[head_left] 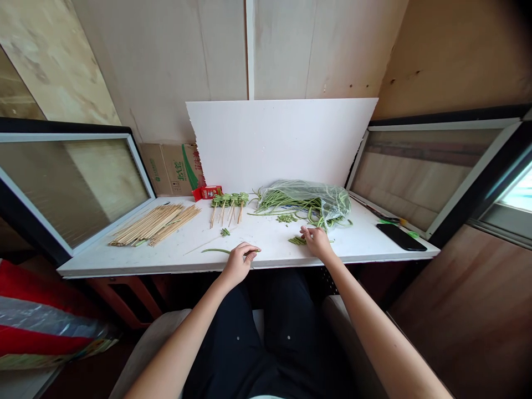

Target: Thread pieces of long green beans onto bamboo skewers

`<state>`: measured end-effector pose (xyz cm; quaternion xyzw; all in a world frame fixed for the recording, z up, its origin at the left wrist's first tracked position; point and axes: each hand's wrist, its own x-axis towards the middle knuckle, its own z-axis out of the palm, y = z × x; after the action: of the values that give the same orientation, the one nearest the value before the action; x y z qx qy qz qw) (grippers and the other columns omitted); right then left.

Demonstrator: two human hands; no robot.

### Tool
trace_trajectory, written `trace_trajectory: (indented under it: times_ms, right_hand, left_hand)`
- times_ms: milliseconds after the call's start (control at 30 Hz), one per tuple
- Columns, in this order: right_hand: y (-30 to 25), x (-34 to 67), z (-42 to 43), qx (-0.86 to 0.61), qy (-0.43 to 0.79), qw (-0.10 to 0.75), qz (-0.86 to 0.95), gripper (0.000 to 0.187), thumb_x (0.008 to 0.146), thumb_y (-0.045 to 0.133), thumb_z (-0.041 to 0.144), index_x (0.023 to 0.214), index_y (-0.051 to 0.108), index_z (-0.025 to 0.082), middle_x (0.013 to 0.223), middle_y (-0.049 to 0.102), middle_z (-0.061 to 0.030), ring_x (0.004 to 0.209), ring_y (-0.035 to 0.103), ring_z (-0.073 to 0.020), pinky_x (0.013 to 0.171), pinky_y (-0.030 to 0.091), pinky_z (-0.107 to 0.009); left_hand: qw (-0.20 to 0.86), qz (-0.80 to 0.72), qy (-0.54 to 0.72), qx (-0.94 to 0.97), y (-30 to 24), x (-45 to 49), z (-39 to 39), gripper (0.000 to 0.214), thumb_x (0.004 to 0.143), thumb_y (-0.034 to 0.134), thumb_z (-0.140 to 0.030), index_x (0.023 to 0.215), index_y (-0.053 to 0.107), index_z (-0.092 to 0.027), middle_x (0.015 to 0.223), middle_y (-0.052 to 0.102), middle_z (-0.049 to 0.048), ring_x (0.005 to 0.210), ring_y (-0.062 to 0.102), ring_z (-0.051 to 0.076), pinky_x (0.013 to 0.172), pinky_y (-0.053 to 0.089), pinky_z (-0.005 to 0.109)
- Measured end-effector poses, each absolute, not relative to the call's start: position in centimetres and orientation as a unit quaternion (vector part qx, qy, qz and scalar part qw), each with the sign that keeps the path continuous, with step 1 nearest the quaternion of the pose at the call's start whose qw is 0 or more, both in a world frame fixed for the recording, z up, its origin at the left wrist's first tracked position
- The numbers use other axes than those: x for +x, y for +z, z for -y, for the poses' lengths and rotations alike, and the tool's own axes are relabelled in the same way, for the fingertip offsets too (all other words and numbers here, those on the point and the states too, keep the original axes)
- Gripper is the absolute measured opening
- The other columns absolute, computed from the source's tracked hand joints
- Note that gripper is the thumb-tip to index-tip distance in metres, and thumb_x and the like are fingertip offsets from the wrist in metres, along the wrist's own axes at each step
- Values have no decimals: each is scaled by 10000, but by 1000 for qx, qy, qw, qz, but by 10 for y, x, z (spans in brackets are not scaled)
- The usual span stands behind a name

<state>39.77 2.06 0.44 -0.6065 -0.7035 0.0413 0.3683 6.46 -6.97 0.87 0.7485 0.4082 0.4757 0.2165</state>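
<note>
My left hand is closed around a long green bean near the table's front edge; the bean sticks out on both sides of the fingers. My right hand is over a small pile of cut bean pieces, fingers bent together; whether a piece is pinched in them is too small to make out. Behind it lies a clear plastic bag of long green beans. Another heap of short pieces sits before the bag. Several skewers threaded with bean pieces lie at the back middle.
Bare bamboo skewers lie in bundles at the left, with a few bean pieces nearer the middle. A red box and a cardboard box stand behind. A black phone lies at the right. Framed panels flank the white table.
</note>
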Motion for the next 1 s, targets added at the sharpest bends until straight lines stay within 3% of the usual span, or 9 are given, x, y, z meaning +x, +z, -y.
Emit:
trace_trajectory:
  times_ms: [300, 433, 567, 733, 1000]
  right_hand:
    - [27, 389, -12, -590, 62, 414, 691, 758, 1087, 243, 653, 965, 817, 175, 989, 818, -156, 1086, 667, -359, 1031, 463, -490]
    - [43, 351, 8, -500, 118, 447, 732, 577, 1035, 493, 662, 868, 812, 212, 1038, 819, -114, 1057, 691, -320, 967, 503, -433]
    - [48, 304, 40, -369, 209, 382, 821, 377, 955, 718, 576, 1102, 825, 246, 1052, 817, -83, 1003, 721, -269, 880, 530, -363]
    - [37, 277, 56, -332, 208, 363, 845, 189, 994, 712, 394, 1047, 835, 261, 978, 819, -67, 950, 717, -256, 871, 523, -367]
    - [30, 283, 45, -382, 192, 404, 808, 164, 997, 705, 355, 1018, 818, 237, 944, 804, -74, 899, 693, -247, 806, 518, -360]
  left_hand:
    - [222, -396, 481, 750, 4, 66, 69, 203, 993, 643, -244, 1101, 813, -224, 1015, 698, 83, 943, 695, 212, 857, 589, 351]
    - [219, -402, 496, 738, -1, 66, 66, 251, 948, 710, -224, 1194, 761, -224, 993, 715, 70, 910, 693, 202, 874, 595, 360]
    - [224, -417, 491, 732, -5, 67, 65, 336, 923, 740, -202, 1257, 720, -228, 945, 720, 50, 870, 688, 189, 859, 586, 351]
    - [220, -412, 483, 741, -4, 67, 65, 339, 924, 738, -205, 1262, 712, -224, 970, 733, 54, 884, 691, 191, 840, 582, 334]
    - [94, -492, 408, 763, 4, 57, 68, 114, 996, 685, -266, 1026, 794, -247, 1014, 801, 50, 917, 722, 233, 999, 463, 452]
